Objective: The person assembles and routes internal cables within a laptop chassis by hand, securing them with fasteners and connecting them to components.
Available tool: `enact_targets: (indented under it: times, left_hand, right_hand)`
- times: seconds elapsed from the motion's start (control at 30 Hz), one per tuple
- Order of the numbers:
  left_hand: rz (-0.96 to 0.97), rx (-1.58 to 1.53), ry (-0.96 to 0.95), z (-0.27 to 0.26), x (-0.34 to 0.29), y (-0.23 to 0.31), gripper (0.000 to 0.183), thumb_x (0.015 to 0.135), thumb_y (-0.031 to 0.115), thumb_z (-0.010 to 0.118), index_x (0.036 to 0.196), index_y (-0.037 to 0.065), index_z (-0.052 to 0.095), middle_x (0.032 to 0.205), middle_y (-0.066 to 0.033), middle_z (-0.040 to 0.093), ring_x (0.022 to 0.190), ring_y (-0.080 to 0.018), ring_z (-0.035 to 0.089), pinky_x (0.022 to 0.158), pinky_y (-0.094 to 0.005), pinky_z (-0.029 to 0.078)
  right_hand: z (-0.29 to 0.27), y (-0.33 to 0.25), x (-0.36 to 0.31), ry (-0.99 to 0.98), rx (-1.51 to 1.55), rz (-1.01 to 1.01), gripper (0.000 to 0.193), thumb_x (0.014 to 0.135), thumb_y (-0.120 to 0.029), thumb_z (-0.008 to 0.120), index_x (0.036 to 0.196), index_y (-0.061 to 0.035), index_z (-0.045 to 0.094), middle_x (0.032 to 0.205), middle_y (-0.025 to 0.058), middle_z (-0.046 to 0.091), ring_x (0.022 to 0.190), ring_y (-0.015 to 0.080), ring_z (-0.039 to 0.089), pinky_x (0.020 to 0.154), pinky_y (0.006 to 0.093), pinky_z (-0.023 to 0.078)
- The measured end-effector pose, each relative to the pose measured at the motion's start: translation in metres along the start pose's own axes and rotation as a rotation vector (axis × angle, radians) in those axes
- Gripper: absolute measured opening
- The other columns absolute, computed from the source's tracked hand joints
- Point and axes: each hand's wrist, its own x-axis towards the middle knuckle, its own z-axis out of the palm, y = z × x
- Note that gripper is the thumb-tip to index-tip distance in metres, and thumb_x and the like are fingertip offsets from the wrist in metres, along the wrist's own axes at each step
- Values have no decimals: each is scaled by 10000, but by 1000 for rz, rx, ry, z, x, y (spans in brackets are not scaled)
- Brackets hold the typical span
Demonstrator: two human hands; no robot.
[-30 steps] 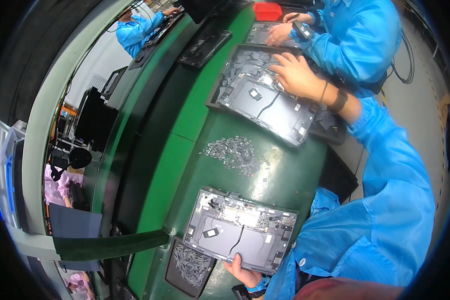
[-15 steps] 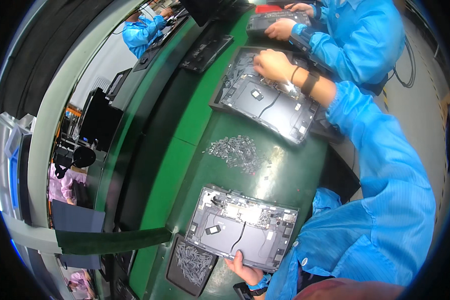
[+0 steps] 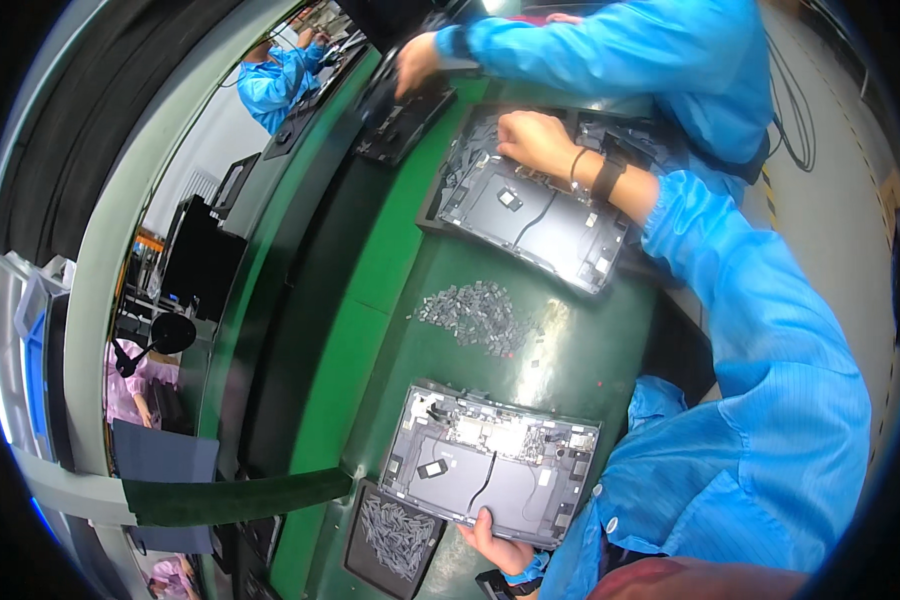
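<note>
My left hand [image 3: 498, 545] grips the near edge of an opened laptop base [image 3: 490, 465], its thumb on top. The base shows a circuit board along its far side, a black cable and a small black-and-white piece lying on the grey cover. My right hand [image 3: 540, 142], with dark bands at the wrist, is closed at the upper edge of a second opened laptop base [image 3: 545, 222]. Its fingertips are hidden, so what they pinch cannot be made out. That base lies across a dark tray [image 3: 432, 212] holding grey strips.
Many small grey pieces [image 3: 475, 315] lie heaped between the two bases. A black tray [image 3: 355, 565] of grey strips sits beside the lower base. Across the table, a co-worker's hand [image 3: 417, 65] holds a blurred dark object above a dark panel [image 3: 400, 130]. A green-covered bar [image 3: 250, 498] crosses at left.
The co-worker's arm has swung left, over the green strip. My right hand has shifted slightly left at the upper base. My left hand keeps its hold on the lower base.
</note>
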Motion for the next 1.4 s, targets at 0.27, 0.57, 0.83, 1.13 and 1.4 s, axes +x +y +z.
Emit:
enact_targets:
  times: [0.27,0.57,0.83,1.13,1.4]
  left_hand:
    - [15,28,69,-1,1,-4,621,782,143,581,1361,14,394,1277,-178,498,1139,-306,508,980,-452,406]
    - [39,0,13,3,-2,-3,628,779,130,578,1366,8,390,1276,-185,500,1140,-307,510,985,-440,406]
    - [49,-41,-24,0,3,-4,580,792,78,576,1340,7,401,1259,-167,512,1121,-291,517,981,-419,402]
    - [43,-48,-21,-1,5,-8,533,811,66,577,1313,-11,418,1194,-151,570,1089,-262,554,949,-367,431]
    - [66,-14,-65,1,6,0,541,859,37,573,1355,-14,363,1273,-134,516,1142,-227,510,995,-355,382]
  right_hand:
    - [7,22,-28,192,217,-143,154,779,-155,670,817,-42,572,837,117,614,841,309,606,737,416,474]
    - [5,23,-30,247,161,-123,165,778,-207,678,791,-69,590,808,83,619,859,281,600,739,403,466]
    - [7,23,-26,219,159,-93,160,801,-222,662,878,-90,613,837,78,641,870,265,616,769,400,482]
    - [-16,12,-18,275,203,-277,451,802,-203,662,1213,-66,538,1055,120,564,989,258,574,850,350,477]
    - [-111,-143,-30,-704,710,-466,330,903,-316,605,1107,-61,653,942,22,673,733,52,594,582,189,469]
